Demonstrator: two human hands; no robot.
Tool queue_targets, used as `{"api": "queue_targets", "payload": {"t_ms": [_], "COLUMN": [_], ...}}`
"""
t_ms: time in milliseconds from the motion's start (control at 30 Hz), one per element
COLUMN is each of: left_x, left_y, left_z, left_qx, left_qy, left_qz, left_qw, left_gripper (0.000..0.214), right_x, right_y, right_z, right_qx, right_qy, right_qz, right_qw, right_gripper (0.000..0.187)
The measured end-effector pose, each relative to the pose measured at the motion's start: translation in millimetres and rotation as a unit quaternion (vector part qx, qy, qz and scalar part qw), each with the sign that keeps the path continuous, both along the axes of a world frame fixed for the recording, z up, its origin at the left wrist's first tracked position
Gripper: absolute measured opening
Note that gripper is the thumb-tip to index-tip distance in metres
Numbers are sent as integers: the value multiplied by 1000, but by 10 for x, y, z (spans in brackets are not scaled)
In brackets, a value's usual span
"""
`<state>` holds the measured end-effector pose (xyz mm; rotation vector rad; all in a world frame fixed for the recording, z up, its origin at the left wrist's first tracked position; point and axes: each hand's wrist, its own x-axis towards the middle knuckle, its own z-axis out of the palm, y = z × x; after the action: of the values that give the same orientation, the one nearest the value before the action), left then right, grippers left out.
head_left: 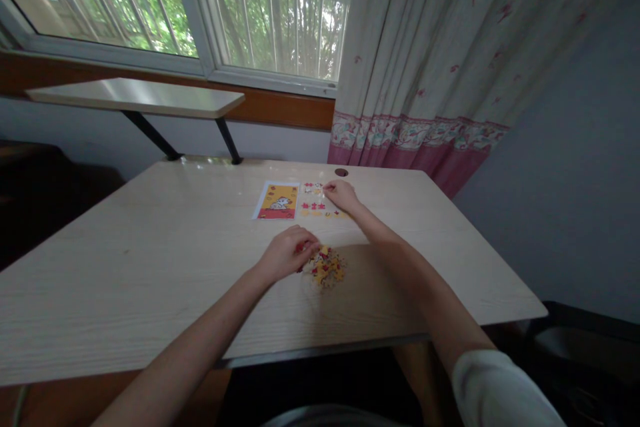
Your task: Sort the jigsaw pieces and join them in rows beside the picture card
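A heap of yellow and red jigsaw puzzle pieces (327,270) lies near the middle of the desk. My left hand (289,253) is at the heap's left edge, fingers curled together; whatever they pinch is too small to make out. Farther back, my right hand (342,195) reaches to the end of a row of pale pieces (313,188), its fingertips pinched low over the desk. Below that row lie several red pieces (313,206) and a row of yellow pieces (313,213). Left of the rows is a picture card (276,201) with a white animal on yellow and red.
The pale wooden desk (175,267) has a round cable hole (341,173) at its back edge. A raised shelf (145,97) on black supports stands at the back left. A floral curtain (420,67) hangs behind the desk, beside a barred window (280,7).
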<state>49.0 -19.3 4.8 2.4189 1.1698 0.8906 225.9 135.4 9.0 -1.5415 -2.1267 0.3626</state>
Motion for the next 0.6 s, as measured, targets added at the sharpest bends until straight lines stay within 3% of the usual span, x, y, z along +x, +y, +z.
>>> {"api": "queue_targets", "payload": {"t_ms": [133, 267, 433, 600], "left_x": [21, 60, 93, 76], "left_y": [2, 20, 53, 44], "left_z": [-2, -14, -30, -9], "left_qx": [1, 20, 26, 61], "left_qy": [53, 104, 117, 87], "left_qz": [-10, -33, -49, -26], "left_qw": [999, 994, 992, 994], "left_gripper": [18, 26, 22, 21], "right_x": [191, 414, 560, 527], "right_y": [-370, -744, -957, -1025], "right_z": [42, 18, -34, -50], "right_qx": [59, 64, 57, 94], "right_qy": [-5, -11, 12, 31], "right_qz": [120, 198, 230, 240], "right_qw": [991, 978, 972, 966], "right_gripper": [17, 16, 12, 11]}}
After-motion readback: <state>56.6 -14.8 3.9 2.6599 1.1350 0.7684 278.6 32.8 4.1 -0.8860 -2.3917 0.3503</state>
